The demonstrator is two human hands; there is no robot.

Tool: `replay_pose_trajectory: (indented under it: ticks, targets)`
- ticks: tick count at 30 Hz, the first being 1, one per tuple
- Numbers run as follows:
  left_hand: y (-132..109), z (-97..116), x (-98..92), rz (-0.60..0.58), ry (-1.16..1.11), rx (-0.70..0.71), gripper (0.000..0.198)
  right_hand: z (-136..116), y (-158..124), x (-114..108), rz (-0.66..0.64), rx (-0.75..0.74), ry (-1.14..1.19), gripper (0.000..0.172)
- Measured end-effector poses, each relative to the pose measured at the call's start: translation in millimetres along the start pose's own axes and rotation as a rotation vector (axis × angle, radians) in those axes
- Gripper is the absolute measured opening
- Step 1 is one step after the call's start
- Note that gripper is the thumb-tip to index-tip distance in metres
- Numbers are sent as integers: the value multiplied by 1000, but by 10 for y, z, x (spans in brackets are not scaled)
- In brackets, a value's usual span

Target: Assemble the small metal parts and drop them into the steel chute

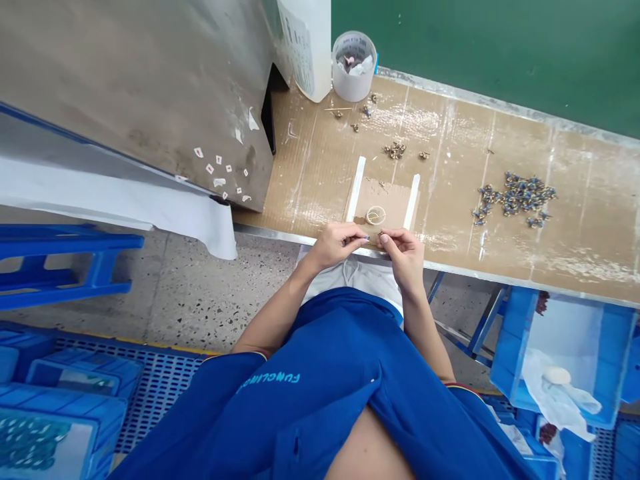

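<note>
Lying beyond the right hand [401, 257], blue-tipped fittings [515, 199], tape roll [375, 215]

Blue plastic crate [513, 353] on floor w/ white plastic bag [555, 397] inside; blue stool [65, 241] nearby; steel cabinet [140, 100] w/ paper scraps [217, 170] stuck on; white bottle [307, 47], plastic cup [354, 85] by green wall [475, 53].

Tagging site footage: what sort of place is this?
Probably a factory workshop for assembling small parts by hand: a cardboard-covered workbench holds loose small metal parts, blue plastic bins sit around it, and the person wears a blue work jacket over a speckled concrete floor.
</note>
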State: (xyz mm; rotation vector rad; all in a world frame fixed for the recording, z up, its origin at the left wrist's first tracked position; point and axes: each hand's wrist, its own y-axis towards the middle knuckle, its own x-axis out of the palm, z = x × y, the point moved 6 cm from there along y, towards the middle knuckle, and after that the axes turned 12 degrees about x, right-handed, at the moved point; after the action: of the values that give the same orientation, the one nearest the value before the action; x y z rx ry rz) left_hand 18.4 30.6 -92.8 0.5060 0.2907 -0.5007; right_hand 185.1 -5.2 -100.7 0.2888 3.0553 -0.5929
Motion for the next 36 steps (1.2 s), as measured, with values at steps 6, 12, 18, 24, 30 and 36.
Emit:
replay_pose_trajectory:
  ticks: [6,12,18,24,30,36]
  targets:
    - [13,17,50,-17,24,35,19,39,8,58,-41,28,38,37]
    - [42,2,41,-60,-39,4,18,39,-19,65,-46,46,-16,39]
    - [48,3,39,-81,-36,31,21,48,-31,76,-48,25,-29,40]
    - [40,24,48,-76,6,81,26,15,-56,96,-87,12,-33,38]
    - [25,2,77,-117,44,56,26,13,-27,104,-199,18,-76,39]
    - [20,15,85,-108,7,18,21,63,-21,138,-200,4,-122,42]
